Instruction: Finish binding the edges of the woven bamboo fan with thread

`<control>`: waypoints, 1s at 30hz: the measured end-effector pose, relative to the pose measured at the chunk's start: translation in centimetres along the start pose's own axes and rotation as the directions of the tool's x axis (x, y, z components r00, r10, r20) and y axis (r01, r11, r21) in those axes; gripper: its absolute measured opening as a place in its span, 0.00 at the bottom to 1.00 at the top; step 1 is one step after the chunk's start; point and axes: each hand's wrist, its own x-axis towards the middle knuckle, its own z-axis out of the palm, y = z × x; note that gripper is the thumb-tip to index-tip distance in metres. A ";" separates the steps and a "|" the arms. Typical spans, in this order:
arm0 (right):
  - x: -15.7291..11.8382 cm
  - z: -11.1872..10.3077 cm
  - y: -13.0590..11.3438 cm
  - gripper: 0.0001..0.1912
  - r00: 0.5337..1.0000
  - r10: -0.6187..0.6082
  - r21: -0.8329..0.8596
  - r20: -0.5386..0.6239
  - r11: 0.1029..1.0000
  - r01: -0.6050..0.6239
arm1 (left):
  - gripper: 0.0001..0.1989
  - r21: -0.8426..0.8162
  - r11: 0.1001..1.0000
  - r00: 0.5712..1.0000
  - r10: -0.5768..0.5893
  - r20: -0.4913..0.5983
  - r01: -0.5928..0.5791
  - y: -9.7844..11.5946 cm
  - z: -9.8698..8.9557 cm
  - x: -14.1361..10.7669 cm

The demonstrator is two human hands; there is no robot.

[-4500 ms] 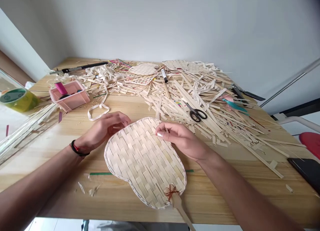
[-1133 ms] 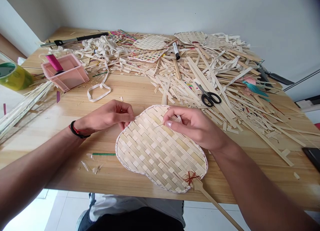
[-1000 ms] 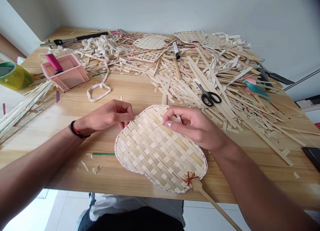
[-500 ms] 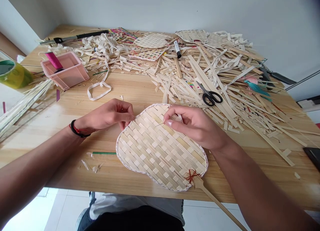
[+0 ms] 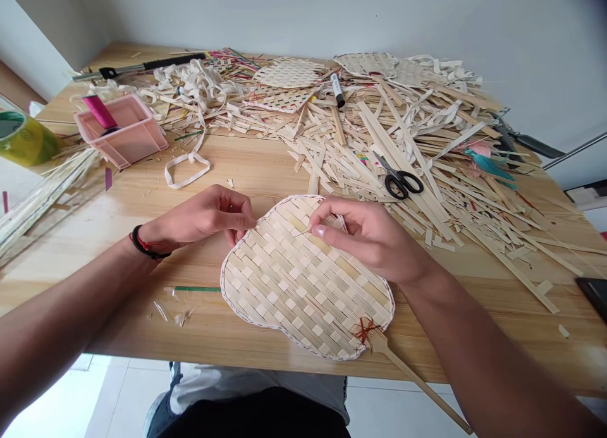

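Observation:
A woven bamboo fan [image 5: 294, 286] with a stitched white edge lies flat before me on the table, its handle [image 5: 422, 381] pointing to the lower right over the table's front edge. Reddish-brown thread [image 5: 366, 329] ties the handle to the weave. My left hand [image 5: 220, 215] pinches the fan's upper left rim between thumb and fingers. Over the upper right part of the fan, my right hand [image 5: 360, 232] is closed in a pinch on a thin needle [image 5: 302, 234], whose tip points left above the weave. Any thread on the needle is too fine to make out.
Black-handled scissors [image 5: 402, 182] lie on loose bamboo strips [image 5: 379, 128] at the right. A pink box [image 5: 137, 138] with a magenta spool [image 5: 99, 112] stands at the left, near a loop of white ribbon [image 5: 187, 172]. Other woven fans [image 5: 290, 73] and a glue stick [image 5: 337, 90] lie behind.
Almost nothing differs. Both hands keep their pinches in nearly the same places, and the view has shifted very slightly.

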 end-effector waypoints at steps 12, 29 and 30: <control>0.1 0.2 0.5 0.09 0.999 -0.017 0.002 -0.031 1.000 0.017 | 0.14 0.056 0.997 0.998 0.049 -0.036 -0.047 0.2 0.4 -0.1; 0.4 0.3 1.1 0.08 0.990 0.020 0.028 -0.137 0.999 -0.016 | 0.12 0.017 0.995 0.993 0.100 -0.056 -0.099 -1.5 0.4 0.4; 0.4 0.2 1.2 0.08 0.990 0.018 0.026 -0.142 1.000 -0.015 | 0.11 0.010 0.994 0.990 0.113 -0.083 -0.113 -1.6 0.5 0.4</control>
